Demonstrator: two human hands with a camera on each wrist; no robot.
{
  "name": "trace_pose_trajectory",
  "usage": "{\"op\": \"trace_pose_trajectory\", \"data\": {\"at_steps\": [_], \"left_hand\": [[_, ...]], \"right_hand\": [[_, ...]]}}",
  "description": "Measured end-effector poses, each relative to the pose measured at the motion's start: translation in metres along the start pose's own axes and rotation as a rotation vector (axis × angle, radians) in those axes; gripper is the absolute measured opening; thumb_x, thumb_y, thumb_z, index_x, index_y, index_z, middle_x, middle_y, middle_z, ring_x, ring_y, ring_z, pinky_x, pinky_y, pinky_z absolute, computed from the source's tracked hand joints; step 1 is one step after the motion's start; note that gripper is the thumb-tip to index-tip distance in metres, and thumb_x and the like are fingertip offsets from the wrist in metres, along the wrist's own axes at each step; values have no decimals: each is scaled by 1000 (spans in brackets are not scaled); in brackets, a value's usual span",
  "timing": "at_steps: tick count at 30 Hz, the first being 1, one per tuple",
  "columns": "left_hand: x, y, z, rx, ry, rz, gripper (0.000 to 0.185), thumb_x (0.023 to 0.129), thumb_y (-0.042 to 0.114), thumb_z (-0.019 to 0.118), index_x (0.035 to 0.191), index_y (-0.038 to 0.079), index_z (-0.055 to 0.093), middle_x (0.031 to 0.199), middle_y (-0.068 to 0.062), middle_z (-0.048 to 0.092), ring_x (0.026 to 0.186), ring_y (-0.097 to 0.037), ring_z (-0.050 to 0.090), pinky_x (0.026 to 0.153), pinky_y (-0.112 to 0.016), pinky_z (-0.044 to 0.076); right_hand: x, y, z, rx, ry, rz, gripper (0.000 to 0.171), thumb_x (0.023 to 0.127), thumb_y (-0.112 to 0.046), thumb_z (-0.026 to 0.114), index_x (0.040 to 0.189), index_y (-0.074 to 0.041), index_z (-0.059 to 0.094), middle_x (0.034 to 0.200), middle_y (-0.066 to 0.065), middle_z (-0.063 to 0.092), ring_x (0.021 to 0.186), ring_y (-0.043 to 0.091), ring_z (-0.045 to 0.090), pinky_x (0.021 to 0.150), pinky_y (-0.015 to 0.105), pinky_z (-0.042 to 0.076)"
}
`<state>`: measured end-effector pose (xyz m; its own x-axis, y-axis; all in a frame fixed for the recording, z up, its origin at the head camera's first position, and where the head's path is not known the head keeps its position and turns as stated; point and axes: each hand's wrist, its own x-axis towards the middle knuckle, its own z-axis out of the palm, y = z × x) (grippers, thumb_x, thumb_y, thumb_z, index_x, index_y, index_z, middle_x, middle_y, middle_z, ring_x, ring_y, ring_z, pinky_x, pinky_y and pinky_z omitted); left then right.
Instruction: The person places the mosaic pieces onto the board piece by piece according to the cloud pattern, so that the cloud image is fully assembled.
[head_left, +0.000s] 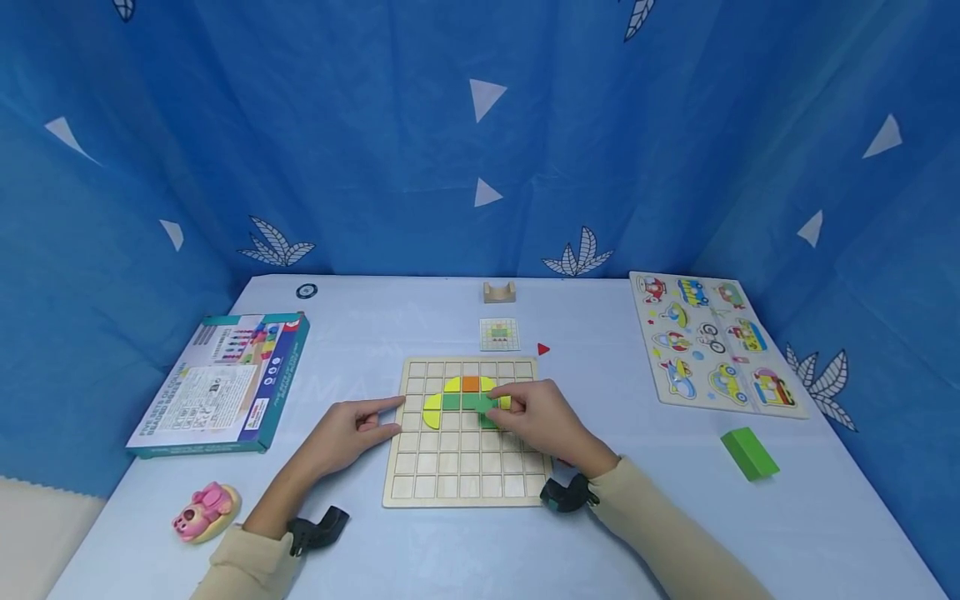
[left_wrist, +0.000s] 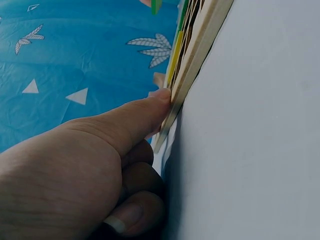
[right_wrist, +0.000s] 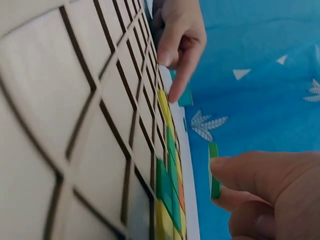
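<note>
My right hand [head_left: 543, 417] pinches a green square tile [right_wrist: 214, 172] between thumb and fingers, held up over the gridded wooden board [head_left: 446, 485]. On the board lie rounded yellow tiles [head_left: 432, 420], an orange square [head_left: 470, 383] and several green squares [head_left: 452, 402], some partly hidden by the right hand. At the board's left edge is my left hand [head_left: 347, 433], thumb and index finger stretched out. In the left wrist view, the thumb's tip [left_wrist: 164, 95] presses against the board's side.
Behind the board lie a pattern card [head_left: 498, 334], a red triangle [head_left: 543, 349] and a wooden holder [head_left: 499, 292]. To the left are a flat box [head_left: 213, 392] and a pink bear figure [head_left: 204, 512]. A picture puzzle board [head_left: 708, 342] and green block [head_left: 750, 454] are right.
</note>
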<state>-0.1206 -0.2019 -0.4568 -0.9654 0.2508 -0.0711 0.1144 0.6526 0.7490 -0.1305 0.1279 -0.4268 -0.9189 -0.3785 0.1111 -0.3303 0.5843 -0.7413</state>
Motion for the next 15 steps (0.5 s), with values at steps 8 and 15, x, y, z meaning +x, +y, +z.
{"op": "trace_pose_trajectory", "data": {"at_steps": [8,15], "left_hand": [[0,-1,0,-6,2,12,46,92,34,78,135,20,69,62,4,45,56,-14,45,53,-27,35],[1,-2,1,-9,6,14,46,92,35,78,134,20,70,61,4,45,55,-14,44,52,-27,35]], "right_hand": [[1,-2,25,-23,0,-40,24,91,-21,78,114,-13,79,50,-14,34,45,0,30,48,22,26],[-3,3,33,-64,27,-62,24,92,-21,77,115,-15,79,49,-15,33,45,0,31,48,22,27]]}}
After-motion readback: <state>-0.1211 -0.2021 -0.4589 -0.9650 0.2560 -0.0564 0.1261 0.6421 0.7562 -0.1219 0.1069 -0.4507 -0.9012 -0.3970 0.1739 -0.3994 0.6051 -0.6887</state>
